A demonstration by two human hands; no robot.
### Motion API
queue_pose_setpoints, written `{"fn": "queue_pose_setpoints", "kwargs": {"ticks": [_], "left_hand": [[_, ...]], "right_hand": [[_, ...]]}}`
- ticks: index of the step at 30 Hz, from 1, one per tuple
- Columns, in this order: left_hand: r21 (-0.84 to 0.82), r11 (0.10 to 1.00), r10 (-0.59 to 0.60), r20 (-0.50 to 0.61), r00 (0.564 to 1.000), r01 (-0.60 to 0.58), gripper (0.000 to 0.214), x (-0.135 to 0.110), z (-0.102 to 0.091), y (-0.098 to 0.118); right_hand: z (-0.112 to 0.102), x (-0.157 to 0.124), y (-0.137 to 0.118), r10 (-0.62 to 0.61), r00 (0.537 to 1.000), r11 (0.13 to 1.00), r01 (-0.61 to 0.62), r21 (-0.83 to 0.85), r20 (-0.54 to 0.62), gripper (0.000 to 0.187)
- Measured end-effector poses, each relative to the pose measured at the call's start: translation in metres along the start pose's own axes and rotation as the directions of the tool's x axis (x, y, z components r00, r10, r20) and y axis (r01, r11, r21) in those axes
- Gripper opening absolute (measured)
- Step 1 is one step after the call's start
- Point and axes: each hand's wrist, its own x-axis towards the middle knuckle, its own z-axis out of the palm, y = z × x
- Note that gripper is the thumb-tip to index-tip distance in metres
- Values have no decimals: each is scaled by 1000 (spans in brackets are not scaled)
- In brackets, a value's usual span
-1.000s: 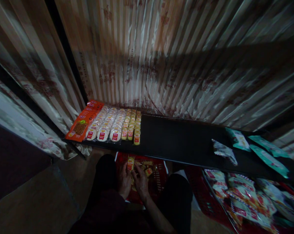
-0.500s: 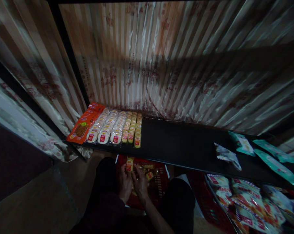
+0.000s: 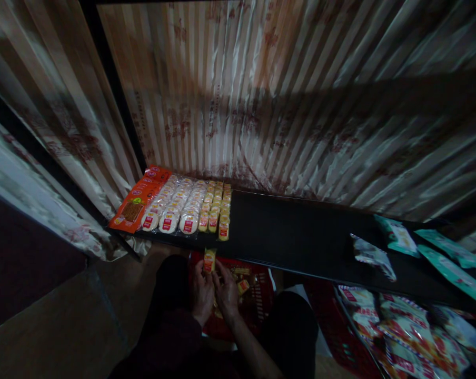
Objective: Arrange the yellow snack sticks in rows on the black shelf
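Between the fingertips of my left hand (image 3: 202,290) and my right hand (image 3: 225,289) is a small yellow snack packet (image 3: 209,261) with an orange-red label, held upright. Both hands are closed on its lower end, just in front of the shelf edge. Beneath them stands a red basket (image 3: 267,295) with several more yellow packets inside, partly hidden by my hands. On the black shelf (image 3: 285,226), yellow packets (image 3: 224,229) like it stand in rows beside rows of round white wrapped snacks (image 3: 168,222).
Orange snack bags (image 3: 132,208) lie at the shelf's left end. Teal packets (image 3: 398,236) and a silvery packet (image 3: 374,257) lie at its right. Below right, a second red basket (image 3: 340,331) holds snack bags (image 3: 406,321). A striped curtain (image 3: 238,95) hangs behind.
My hands have lifted the yellow packet slightly toward the shelf edge, and more of it shows above my fingers. The camera view has shifted a little.
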Motion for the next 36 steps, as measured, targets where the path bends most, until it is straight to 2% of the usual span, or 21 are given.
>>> {"fn": "queue_pose_setpoints", "kwargs": {"ticks": [7,14,21,31,36], "left_hand": [[31,1000,-2,16,1000,2,39,6,0,14],[25,997,69,7,998,-69,40,15,4,11],[-10,995,98,-56,994,-99,37,23,8,27],[24,984,175,-45,984,-174,35,36,10,31],[31,987,157,-38,987,-156,36,39,10,38]], "right_hand": [[2,10,-5,-16,1000,1000,16,20,-22,36],[5,18,-10,-11,998,1000,12,3,-54,35],[6,30,-23,-56,994,998,56,-9,-90,34],[5,42,-31,-57,995,998,60,35,-84,36],[7,45,-30,-99,991,993,104,49,-91,35]]}}
